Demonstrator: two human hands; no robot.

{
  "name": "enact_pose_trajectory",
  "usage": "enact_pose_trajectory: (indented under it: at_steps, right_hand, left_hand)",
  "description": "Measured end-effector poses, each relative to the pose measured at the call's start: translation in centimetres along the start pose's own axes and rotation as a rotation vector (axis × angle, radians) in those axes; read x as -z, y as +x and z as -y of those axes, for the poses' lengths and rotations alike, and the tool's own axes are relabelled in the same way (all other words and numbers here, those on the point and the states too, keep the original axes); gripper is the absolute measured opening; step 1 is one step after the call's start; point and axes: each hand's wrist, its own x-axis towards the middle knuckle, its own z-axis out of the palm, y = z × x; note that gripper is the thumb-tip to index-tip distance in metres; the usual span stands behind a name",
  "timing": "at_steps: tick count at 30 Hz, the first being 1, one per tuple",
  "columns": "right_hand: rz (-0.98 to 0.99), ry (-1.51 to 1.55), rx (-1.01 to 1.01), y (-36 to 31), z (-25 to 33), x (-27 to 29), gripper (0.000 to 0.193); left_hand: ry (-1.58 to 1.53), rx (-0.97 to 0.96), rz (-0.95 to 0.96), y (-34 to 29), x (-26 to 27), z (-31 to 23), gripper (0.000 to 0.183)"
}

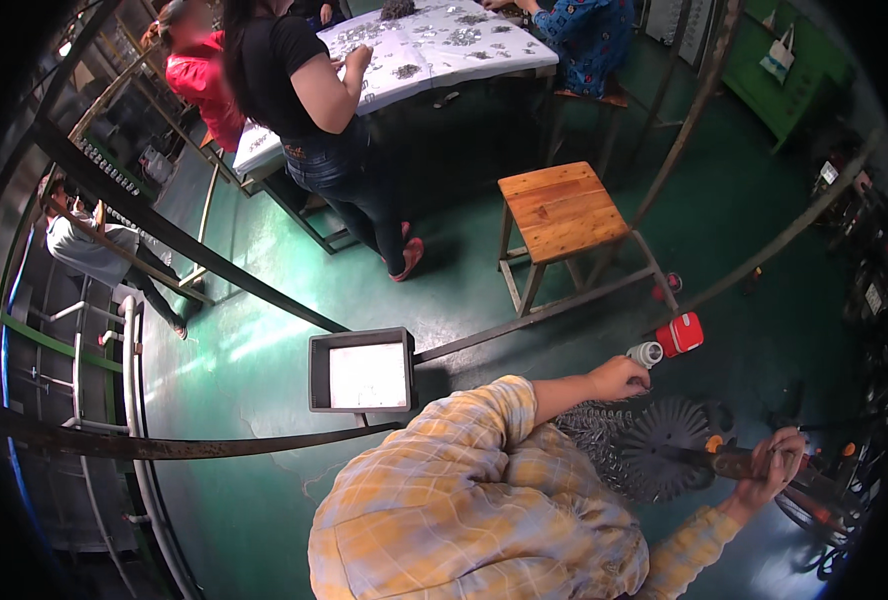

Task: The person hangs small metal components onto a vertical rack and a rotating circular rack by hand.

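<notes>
My left hand [619,379] is closed, with its fingers curled downward at the edge of a round rack. What its fingertips hold, if anything, is too small to make out. Below it, a fan-like ring of thin metal pieces [672,445] spreads around a hub, with a row of curved metal pieces [589,440] to its left. My right hand [780,458] has bent fingers at the far end of a brownish bar [732,463]; what lies inside the grip is hidden. Just beyond my left hand stand a pale green-white jar [646,354] and a red box [680,335].
A grey bin [412,372] with a bright, white-looking inside rests on the metal frame to the left. Beyond stands a wooden stool [564,212]. Several people are around a white-covered table [434,70] with small metal parts. Dark machinery [869,250] lines the right.
</notes>
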Motion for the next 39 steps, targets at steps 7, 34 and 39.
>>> enact_pose_trajectory:
  at_steps: [7, 34, 39]
  right_hand:
    - [0.07, 0.077, 0.038, -0.4, -0.1, -0.7, 0.023]
    - [0.008, 0.129, 0.009, 0.1, -1.1, -1.0, 0.015]
    - [-0.004, 0.104, 0.011, 0.1, -1.0, -1.0, 0.013]
  left_hand:
    - [0.078, -0.038, -0.125, -1.0, 7.1, -7.0, 0.012]
    - [0.639, -0.48, -1.23, -6.6, 33.5, -43.1, 0.013]
    - [0.856, -0.474, -1.438, -8.4, 36.3, -45.4, 0.015]
